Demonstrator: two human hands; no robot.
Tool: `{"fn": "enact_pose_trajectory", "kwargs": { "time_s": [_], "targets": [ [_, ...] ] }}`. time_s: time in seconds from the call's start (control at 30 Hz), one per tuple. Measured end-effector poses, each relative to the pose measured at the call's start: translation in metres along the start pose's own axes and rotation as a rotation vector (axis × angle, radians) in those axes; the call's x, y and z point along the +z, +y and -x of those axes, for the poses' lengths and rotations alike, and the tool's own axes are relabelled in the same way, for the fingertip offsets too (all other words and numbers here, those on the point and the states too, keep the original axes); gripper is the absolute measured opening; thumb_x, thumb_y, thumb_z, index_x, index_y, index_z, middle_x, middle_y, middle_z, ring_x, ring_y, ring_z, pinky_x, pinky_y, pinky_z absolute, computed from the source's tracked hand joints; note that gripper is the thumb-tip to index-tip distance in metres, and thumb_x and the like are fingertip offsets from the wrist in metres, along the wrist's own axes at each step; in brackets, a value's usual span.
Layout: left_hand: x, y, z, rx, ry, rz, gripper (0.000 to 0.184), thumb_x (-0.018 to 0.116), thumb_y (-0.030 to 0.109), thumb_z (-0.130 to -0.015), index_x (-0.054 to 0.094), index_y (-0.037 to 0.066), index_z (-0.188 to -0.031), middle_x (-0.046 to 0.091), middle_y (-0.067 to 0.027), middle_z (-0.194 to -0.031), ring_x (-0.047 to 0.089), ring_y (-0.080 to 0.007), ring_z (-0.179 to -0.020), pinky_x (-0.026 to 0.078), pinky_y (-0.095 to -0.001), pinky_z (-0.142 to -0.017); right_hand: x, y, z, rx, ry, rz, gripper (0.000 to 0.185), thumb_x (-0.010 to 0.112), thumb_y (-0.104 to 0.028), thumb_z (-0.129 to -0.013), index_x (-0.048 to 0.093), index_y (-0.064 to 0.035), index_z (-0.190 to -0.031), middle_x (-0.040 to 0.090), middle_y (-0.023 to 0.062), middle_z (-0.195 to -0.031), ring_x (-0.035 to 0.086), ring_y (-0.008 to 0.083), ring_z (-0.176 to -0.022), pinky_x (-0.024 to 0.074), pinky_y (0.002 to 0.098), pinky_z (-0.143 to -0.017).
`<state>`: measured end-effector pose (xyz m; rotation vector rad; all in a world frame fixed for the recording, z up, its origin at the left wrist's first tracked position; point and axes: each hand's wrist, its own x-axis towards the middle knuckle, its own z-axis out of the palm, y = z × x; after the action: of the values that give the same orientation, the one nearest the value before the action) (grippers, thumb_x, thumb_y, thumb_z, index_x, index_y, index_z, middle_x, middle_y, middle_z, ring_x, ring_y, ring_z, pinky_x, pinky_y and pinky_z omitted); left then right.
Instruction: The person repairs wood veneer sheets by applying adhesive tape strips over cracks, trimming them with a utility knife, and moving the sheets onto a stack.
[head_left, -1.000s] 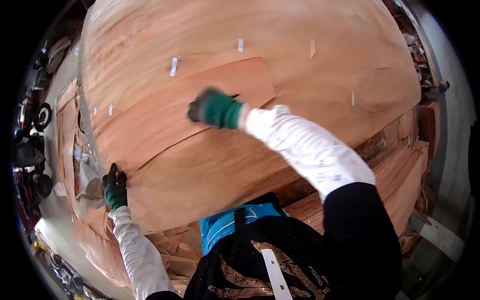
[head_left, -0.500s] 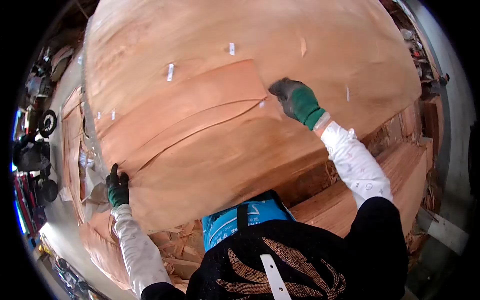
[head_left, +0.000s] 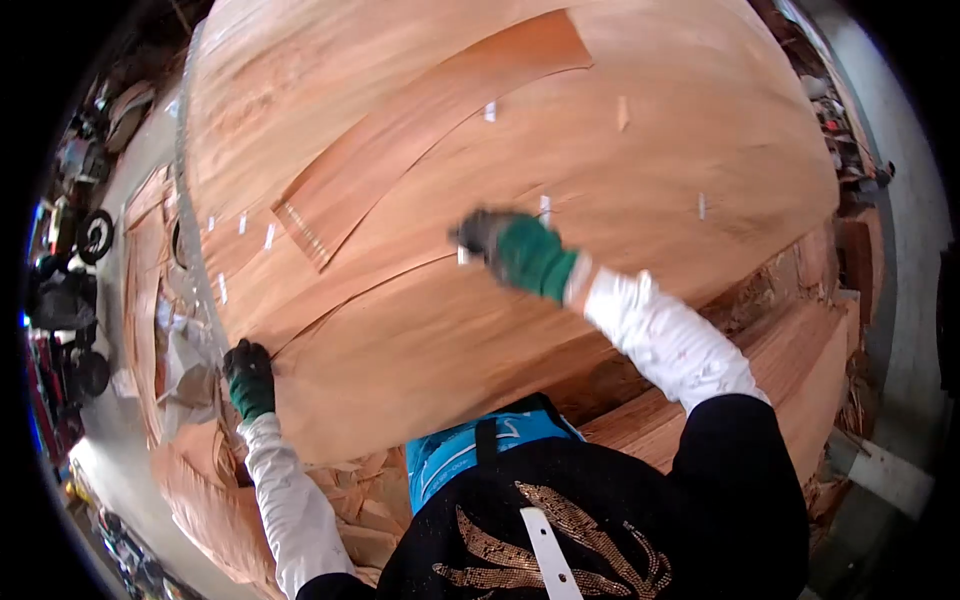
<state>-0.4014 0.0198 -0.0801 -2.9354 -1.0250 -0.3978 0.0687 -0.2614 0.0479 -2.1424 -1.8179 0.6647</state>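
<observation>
My left hand, in a green glove with dark fingers, rests at the left edge of a broad wood veneer sheet. Its fingers lie on the sheet by the end of a long curved seam. My gloved right hand is over the middle of that seam, blurred by motion, its fingers drawn together. A small piece of white tape shows at the fingertips, on the seam. Farther up lies a loose, narrow veneer strip, darker than the sheet. Other short white tape pieces dot the surface.
A stack of veneer stands below the sheet at right. Scraps lie near my body, beside a blue bag or apron. Torn veneer and plastic are at left, with a vehicle wheel beyond.
The narrow veneer strip has shifted away up the sheet, baring the seam. My right hand has moved left and nearer, and white tape now shows at its fingertips. My left hand stays at the left edge.
</observation>
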Motion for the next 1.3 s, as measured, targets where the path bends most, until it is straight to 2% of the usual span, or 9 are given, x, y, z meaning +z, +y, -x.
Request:
{"fn": "enact_pose_trajectory", "kwargs": {
  "time_s": [0.07, 0.13, 0.27, 0.5, 0.63, 0.87, 0.93, 1.0, 1.3],
  "targets": [
    [-0.03, 0.023, -0.016, -0.194, -0.085, 0.181, 0.025, 0.059, 0.021, -0.089, 0.062, 0.001, -0.104, 0.063, -0.0156, -0.089, 0.058, -0.0338, -0.088, 0.047, -0.0419, -0.08, -0.002, -0.025, 0.038, 0.126, -0.36, 0.107, 0.03, 0.056, -0.005, -0.083, 0.061, -0.0118, -0.113, 0.061, 0.0141, -0.102, 0.061, 0.0317, -0.095, 0.0502, 0.0379, -0.078],
    [-0.042, 0.019, -0.022, -0.39, -0.152, 0.375, 0.023, 0.059, 0.021, -0.09, 0.063, 0.003, -0.103, 0.065, -0.0149, -0.093, 0.061, -0.0305, -0.09, 0.048, -0.0385, -0.081, 0.005, -0.018, 0.083, 0.139, -0.181, 0.066, 0.031, 0.058, -0.011, -0.085, 0.06, -0.012, -0.116, 0.061, 0.0148, -0.099, 0.062, 0.0322, -0.095, 0.0507, 0.0389, -0.076],
    [-0.13, 0.129, -0.091, -0.194, 0.141, 0.514, 0.025, 0.059, 0.018, -0.091, 0.062, 0.0, -0.108, 0.065, -0.0147, -0.106, 0.062, -0.0258, -0.099, 0.048, -0.0372, -0.088, 0.017, 0.007, 0.123, 0.334, 0.058, 0.001, 0.033, 0.057, -0.024, -0.09, 0.058, -0.0126, -0.122, 0.061, 0.0181, -0.097, 0.061, 0.0364, -0.096, 0.0516, 0.043, -0.075],
    [-0.249, 0.371, -0.11, 0.367, -0.355, 1.313, 0.021, 0.052, 0.009, -0.092, 0.061, -0.004, -0.106, 0.065, -0.0168, -0.101, 0.062, -0.025, -0.091, 0.049, -0.0358, -0.082, -0.026, 0.041, 0.127, 0.686, -0.455, 0.19, 0.026, 0.065, -0.01, -0.08, 0.062, -0.0104, -0.106, 0.059, 0.0169, -0.1, 0.063, 0.0353, -0.087, 0.0515, 0.0424, -0.071],
    [-0.257, 0.4, -0.107, 0.248, -0.712, 1.495, 0.021, 0.052, 0.009, -0.092, 0.06, -0.004, -0.106, 0.065, -0.0155, -0.093, 0.062, -0.0237, -0.081, 0.05, -0.0344, -0.074, -0.026, 0.053, 0.162, 0.55, 0.107, 0.07, 0.015, 0.064, -0.005, -0.076, 0.067, -0.0084, -0.09, 0.06, 0.0156, -0.091, 0.061, 0.0347, -0.084, 0.0502, 0.0391, -0.071],
    [-0.182, 0.432, -0.134, -0.507, -0.832, 1.505, 0.02, 0.053, 0.008, -0.091, 0.057, -0.005, -0.106, 0.066, -0.0133, -0.079, 0.063, -0.0215, -0.063, 0.051, -0.0319, -0.059, 0.012, 0.06, 0.149, 0.355, 0.479, 0.008, 0.041, 0.064, 0.005, -0.069, 0.066, -0.0096, -0.107, 0.063, 0.0109, -0.108, 0.062, 0.0282, -0.091, 0.0517, 0.0339, -0.077],
    [-0.109, 0.424, -0.138, -0.573, -0.796, 1.541, 0.023, 0.06, 0.014, -0.091, 0.055, -0.004, -0.105, 0.066, -0.0143, -0.078, 0.063, -0.0173, -0.059, 0.051, -0.0279, -0.055, 0.059, 0.081, 0.139, 0.421, 0.603, -0.501, 0.044, 0.065, 0.002, -0.073, 0.064, -0.0115, -0.114, 0.059, 0.0091, -0.121, 0.06, 0.0262, -0.102, 0.0517, 0.0344, -0.082],
    [-0.059, 0.424, -0.148, -0.55, -0.783, 1.505, 0.026, 0.06, 0.015, -0.091, 0.053, -0.005, -0.106, 0.066, -0.0155, -0.078, 0.063, -0.0186, -0.059, 0.051, -0.0286, -0.053, 0.04, 0.075, 0.137, 0.357, 0.493, 0.045, 0.04, 0.066, -0.001, -0.075, 0.064, -0.0112, -0.114, 0.059, 0.0097, -0.121, 0.058, 0.0265, -0.105, 0.0514, 0.0367, -0.082],
    [-0.007, 0.46, -0.196, -0.726, -0.856, 1.471, 0.032, 0.064, 0.017, -0.089, 0.053, -0.004, -0.11, 0.064, -0.011, -0.09, 0.065, -0.0175, -0.074, 0.057, -0.0289, -0.06, 0.007, 0.078, 0.099, 0.218, 0.446, 0.19, 0.046, 0.067, -0.017, -0.076, 0.059, -0.0111, -0.121, 0.053, 0.0061, -0.13, 0.048, 0.0235, -0.121, 0.0477, 0.0369, -0.084]
  ]
}}
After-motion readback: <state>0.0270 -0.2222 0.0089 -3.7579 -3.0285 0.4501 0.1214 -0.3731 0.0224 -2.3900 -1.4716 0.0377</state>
